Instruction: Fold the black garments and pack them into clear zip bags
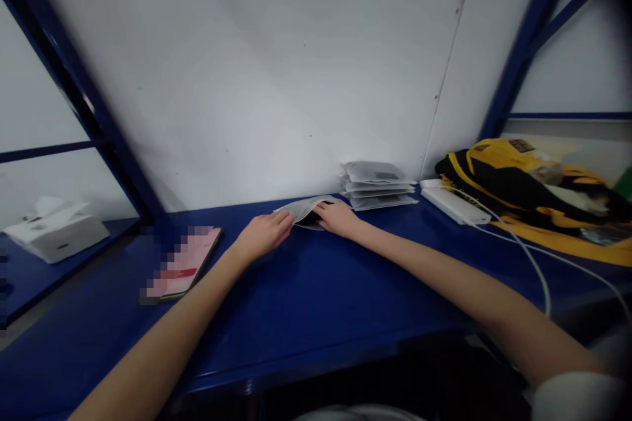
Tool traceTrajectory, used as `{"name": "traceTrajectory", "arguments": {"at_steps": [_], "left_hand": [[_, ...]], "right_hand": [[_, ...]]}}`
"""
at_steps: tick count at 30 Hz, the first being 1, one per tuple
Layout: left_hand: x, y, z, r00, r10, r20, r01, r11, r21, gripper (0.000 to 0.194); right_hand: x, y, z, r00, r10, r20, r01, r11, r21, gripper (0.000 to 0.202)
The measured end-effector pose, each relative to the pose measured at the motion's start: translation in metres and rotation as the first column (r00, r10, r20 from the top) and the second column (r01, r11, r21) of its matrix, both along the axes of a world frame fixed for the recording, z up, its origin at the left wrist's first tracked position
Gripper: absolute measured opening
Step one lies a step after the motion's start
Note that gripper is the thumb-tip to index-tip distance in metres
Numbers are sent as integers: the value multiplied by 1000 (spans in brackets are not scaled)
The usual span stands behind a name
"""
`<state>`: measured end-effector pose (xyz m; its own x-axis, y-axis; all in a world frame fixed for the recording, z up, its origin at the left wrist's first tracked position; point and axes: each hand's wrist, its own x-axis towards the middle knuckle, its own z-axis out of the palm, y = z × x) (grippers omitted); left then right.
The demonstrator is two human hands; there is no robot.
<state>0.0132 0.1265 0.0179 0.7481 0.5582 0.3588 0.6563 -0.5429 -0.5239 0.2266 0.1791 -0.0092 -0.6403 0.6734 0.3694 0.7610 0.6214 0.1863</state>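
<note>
A whitish, translucent pouch (301,208) lies near the back of the blue table, its mouth gaping and something dark showing inside. My left hand (265,234) pinches the pouch's left edge between closed fingers. At the mouth on the right is my right hand (336,217), its fingers curled at the dark item and partly hidden by the pouch. Just right of that hand, against the wall, rises a stack of similar flat pouches (378,184) with dark contents.
The blue table (306,302) meets a white wall. On the left lie a phone with a pink screen (190,260) and a tissue pack (59,233). To the right are a white power bank (454,204) with cables and a yellow-black bag (523,184).
</note>
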Motion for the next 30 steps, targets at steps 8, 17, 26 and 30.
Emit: {"name": "traceTrajectory", "arguments": {"at_steps": [8,17,26,30], "left_hand": [[10,-3,-2,998,-63,-31,61,996,-60,28],[-1,6,-5,994,-12,111,21,996,-81,16],[-10,11,-3,971,82,223,-60,993,-105,22],[-14,16,-7,977,95,191,-67,987,-147,24]], "right_hand": [[2,-4,6,997,61,-38,-62,998,-27,37],[18,-15,33,890,186,-417,-343,876,-341,38],[28,-20,54,461,-126,-878,-726,516,-455,35],[35,-29,69,433,-161,-887,-736,505,-451,32]]}}
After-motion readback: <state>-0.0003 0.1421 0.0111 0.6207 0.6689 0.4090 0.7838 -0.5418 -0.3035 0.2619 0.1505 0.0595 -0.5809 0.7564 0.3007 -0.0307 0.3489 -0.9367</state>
